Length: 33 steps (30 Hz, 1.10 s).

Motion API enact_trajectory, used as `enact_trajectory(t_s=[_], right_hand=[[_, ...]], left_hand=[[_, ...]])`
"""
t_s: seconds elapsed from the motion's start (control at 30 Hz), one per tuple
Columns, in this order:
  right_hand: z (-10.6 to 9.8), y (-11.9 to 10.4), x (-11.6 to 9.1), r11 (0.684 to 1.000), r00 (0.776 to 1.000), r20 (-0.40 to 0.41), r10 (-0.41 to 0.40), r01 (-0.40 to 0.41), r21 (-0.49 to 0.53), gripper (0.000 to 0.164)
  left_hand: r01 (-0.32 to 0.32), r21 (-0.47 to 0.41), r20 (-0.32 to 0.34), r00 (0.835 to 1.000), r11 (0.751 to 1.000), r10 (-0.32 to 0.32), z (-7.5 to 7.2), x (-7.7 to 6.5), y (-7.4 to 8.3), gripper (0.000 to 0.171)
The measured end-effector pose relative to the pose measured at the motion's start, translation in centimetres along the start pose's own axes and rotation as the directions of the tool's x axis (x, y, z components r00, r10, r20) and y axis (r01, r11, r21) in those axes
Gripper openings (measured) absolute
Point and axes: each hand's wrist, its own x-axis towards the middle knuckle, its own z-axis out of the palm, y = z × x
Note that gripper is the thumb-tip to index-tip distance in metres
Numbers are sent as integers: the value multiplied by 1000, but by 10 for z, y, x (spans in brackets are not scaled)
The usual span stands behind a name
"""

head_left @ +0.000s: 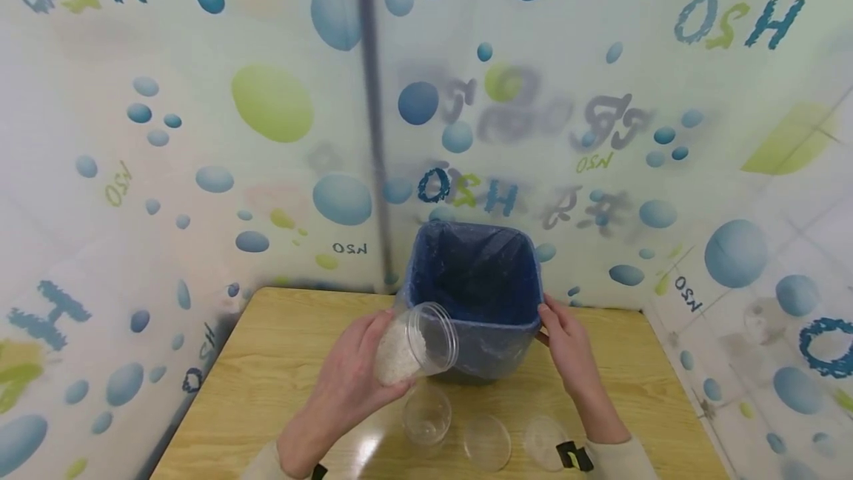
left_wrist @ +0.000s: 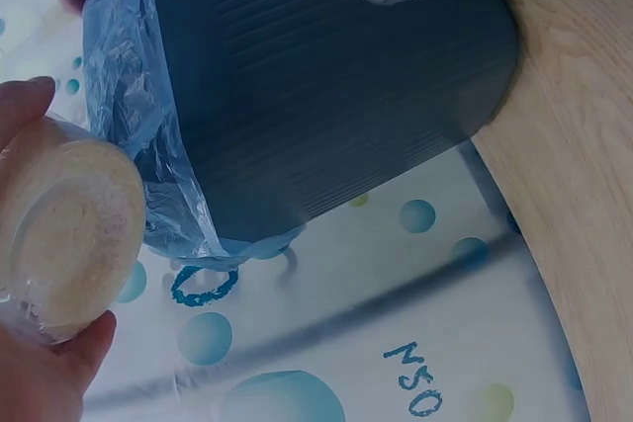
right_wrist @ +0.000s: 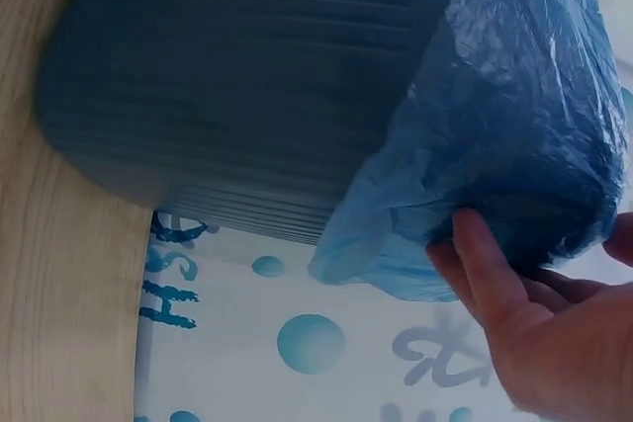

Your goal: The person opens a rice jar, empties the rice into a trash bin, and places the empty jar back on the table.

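My left hand (head_left: 353,369) grips a clear plastic jar (head_left: 436,339), tilted with its open mouth toward the trash bin (head_left: 493,350). White grains (head_left: 397,354) lie in its lower part; the left wrist view shows the jar's base (left_wrist: 74,234). The bin stands upright on the table, lined with a blue plastic bag (right_wrist: 514,96) folded over its rim. At the bin's right side, my right hand (head_left: 566,347) holds the bag-covered rim, fingers (right_wrist: 485,254) outside against the bag. The jar's mouth is at the bin's near left side, below the rim in the head view.
Near the front of the wooden table (head_left: 286,361) stands another clear jar (head_left: 427,415). Two clear round lids, a left one (head_left: 487,443) and a right one (head_left: 545,441), lie to its right. A patterned curtain (head_left: 280,169) rises right behind the bin.
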Motion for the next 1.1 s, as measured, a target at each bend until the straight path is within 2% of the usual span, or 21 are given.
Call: enact_trajectory(t_s=[0.5, 0.7, 0.9, 1.1], right_hand=[[2, 9, 3, 999, 999, 19, -47, 47, 13, 52], [1, 10, 2, 999, 999, 16, -48, 48, 14, 52], [3, 12, 1, 999, 999, 12, -41, 41, 18, 53], [4, 15, 3, 999, 999, 4, -42, 42, 20, 52]], left_hand=[[-39, 11, 26, 999, 999, 39, -4, 16, -3, 101], [-57, 15, 19, 998, 998, 57, -8, 30, -7, 100], [-105, 22, -4, 994, 994, 106, -11, 48, -15, 99], [-145, 45, 8, 989, 988, 144, -12, 62, -23, 97]])
